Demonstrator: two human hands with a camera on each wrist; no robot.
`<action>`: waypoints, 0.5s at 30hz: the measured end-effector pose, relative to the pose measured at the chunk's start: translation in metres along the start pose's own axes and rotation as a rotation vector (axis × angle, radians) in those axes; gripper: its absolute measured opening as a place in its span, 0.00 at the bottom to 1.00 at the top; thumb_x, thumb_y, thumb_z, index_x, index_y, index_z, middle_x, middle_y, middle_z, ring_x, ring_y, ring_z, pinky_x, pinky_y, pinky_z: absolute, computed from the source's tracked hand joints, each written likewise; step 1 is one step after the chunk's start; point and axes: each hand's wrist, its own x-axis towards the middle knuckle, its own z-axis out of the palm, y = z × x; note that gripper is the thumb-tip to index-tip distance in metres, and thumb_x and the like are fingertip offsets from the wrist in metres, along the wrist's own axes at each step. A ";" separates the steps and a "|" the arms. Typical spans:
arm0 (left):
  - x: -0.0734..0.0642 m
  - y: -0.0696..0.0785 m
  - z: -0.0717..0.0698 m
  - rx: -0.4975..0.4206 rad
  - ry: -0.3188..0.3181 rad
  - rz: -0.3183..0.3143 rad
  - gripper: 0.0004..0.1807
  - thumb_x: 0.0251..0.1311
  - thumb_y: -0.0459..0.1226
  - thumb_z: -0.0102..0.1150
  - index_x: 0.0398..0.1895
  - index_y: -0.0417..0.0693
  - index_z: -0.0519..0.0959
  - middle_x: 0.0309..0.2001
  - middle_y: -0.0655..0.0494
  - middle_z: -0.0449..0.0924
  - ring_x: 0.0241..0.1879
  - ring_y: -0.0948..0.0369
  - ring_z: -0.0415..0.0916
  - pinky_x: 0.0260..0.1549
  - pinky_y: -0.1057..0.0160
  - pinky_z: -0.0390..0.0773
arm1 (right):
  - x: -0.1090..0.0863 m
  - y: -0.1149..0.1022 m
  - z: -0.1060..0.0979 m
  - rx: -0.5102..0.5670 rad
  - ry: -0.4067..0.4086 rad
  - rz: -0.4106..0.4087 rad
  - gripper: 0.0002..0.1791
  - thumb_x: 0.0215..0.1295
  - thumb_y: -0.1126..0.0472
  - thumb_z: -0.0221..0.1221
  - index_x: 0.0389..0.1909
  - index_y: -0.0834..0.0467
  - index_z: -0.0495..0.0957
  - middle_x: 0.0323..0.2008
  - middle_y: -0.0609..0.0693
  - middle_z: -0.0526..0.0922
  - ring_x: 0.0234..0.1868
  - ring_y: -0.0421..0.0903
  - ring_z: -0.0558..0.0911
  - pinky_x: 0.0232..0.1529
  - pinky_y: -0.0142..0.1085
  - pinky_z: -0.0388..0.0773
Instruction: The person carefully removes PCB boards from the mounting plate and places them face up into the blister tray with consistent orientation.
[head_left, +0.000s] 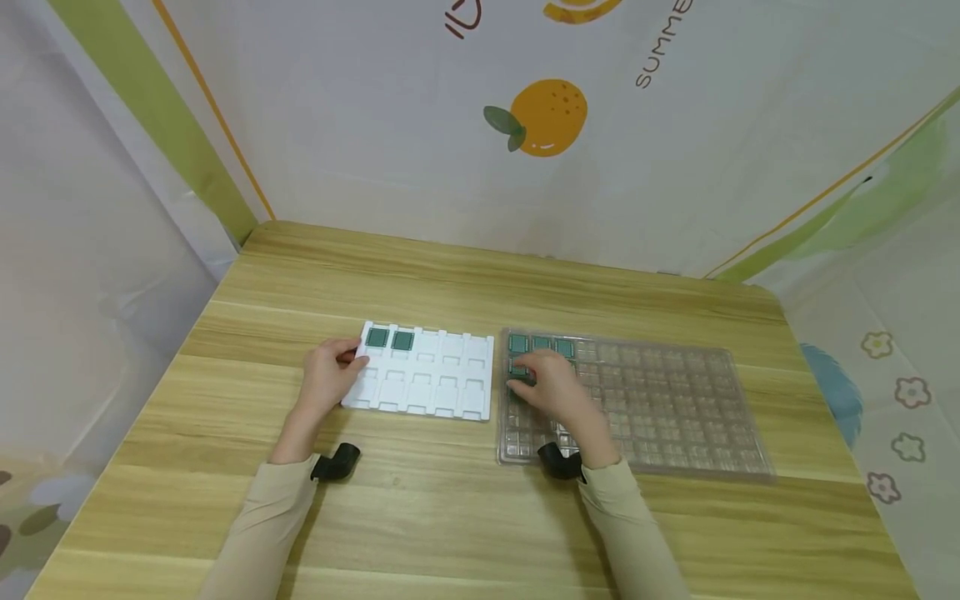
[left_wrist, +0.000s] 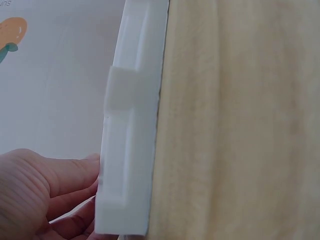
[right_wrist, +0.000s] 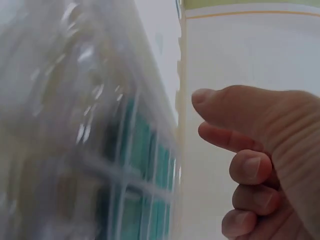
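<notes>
My left hand (head_left: 327, 375) holds the left edge of a white plastic tray (head_left: 425, 392), thumb and fingers at its rim. Two green square chips (head_left: 402, 341) sit side by side in the tray's upper left pockets. Over the left part of a clear plastic tray (head_left: 675, 406) is my right hand (head_left: 553, 383), its thumb and index finger slightly apart and nothing seen between them in the right wrist view. Several green chips (head_left: 518, 342) lie in that tray's left pockets, some partly hidden by the hand. In the left wrist view, the white tray's side wall (left_wrist: 115, 160) meets my thumb.
Both trays lie on a wood-grain table (head_left: 420, 500), with a narrow gap between them. A white curtain (head_left: 390, 150) with fruit prints hangs behind the table. Black curved wrist mounts (head_left: 337, 462) stick out at both cuffs.
</notes>
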 end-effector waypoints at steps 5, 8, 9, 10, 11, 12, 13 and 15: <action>0.000 0.000 0.000 0.003 0.006 0.002 0.15 0.53 0.22 0.60 0.45 0.22 0.76 0.38 0.29 0.77 0.35 0.45 0.75 0.31 0.68 0.75 | 0.013 -0.010 0.005 0.021 0.005 -0.018 0.13 0.54 0.64 0.67 0.41 0.65 0.82 0.16 0.47 0.64 0.21 0.42 0.60 0.24 0.33 0.59; 0.000 -0.001 0.000 0.003 0.009 0.009 0.15 0.52 0.22 0.61 0.45 0.21 0.77 0.38 0.29 0.77 0.35 0.45 0.75 0.30 0.68 0.76 | 0.020 -0.016 0.008 0.035 -0.009 -0.022 0.14 0.55 0.63 0.66 0.41 0.64 0.82 0.17 0.47 0.65 0.21 0.41 0.60 0.24 0.34 0.59; 0.000 -0.001 0.001 0.002 0.008 0.009 0.15 0.52 0.22 0.61 0.45 0.22 0.77 0.38 0.30 0.77 0.35 0.46 0.75 0.30 0.69 0.75 | 0.022 -0.018 0.009 0.037 -0.011 -0.025 0.13 0.55 0.63 0.66 0.41 0.64 0.82 0.17 0.47 0.65 0.20 0.41 0.60 0.24 0.33 0.59; 0.000 -0.002 0.001 0.001 0.009 0.010 0.15 0.52 0.22 0.61 0.45 0.22 0.77 0.38 0.29 0.77 0.35 0.45 0.75 0.30 0.69 0.76 | 0.024 -0.019 0.010 0.037 -0.012 -0.029 0.13 0.55 0.63 0.66 0.41 0.64 0.82 0.17 0.48 0.66 0.20 0.41 0.61 0.24 0.33 0.60; 0.000 -0.002 0.001 -0.001 0.006 0.009 0.15 0.53 0.22 0.61 0.45 0.22 0.77 0.38 0.29 0.77 0.35 0.45 0.75 0.30 0.69 0.75 | 0.026 -0.021 0.011 0.034 -0.011 -0.035 0.13 0.55 0.63 0.66 0.41 0.64 0.82 0.17 0.48 0.67 0.21 0.41 0.61 0.25 0.33 0.60; 0.000 -0.002 0.001 -0.003 0.003 0.006 0.15 0.53 0.23 0.60 0.45 0.22 0.76 0.38 0.30 0.77 0.35 0.45 0.75 0.30 0.70 0.75 | 0.028 -0.023 0.011 0.033 -0.006 -0.044 0.13 0.55 0.64 0.66 0.41 0.65 0.82 0.17 0.49 0.67 0.21 0.41 0.61 0.25 0.33 0.60; 0.000 -0.002 0.001 -0.008 0.001 0.002 0.16 0.53 0.23 0.60 0.45 0.22 0.76 0.38 0.30 0.77 0.35 0.45 0.75 0.30 0.70 0.75 | 0.030 -0.024 0.012 0.028 -0.002 -0.050 0.13 0.54 0.64 0.67 0.41 0.65 0.82 0.16 0.49 0.67 0.21 0.41 0.62 0.25 0.33 0.60; 0.000 -0.002 0.000 -0.011 -0.006 -0.005 0.16 0.54 0.23 0.60 0.46 0.22 0.76 0.39 0.30 0.77 0.36 0.45 0.75 0.31 0.72 0.74 | 0.033 -0.027 0.014 0.021 0.007 -0.062 0.13 0.53 0.64 0.67 0.39 0.65 0.82 0.17 0.51 0.69 0.21 0.41 0.62 0.25 0.33 0.61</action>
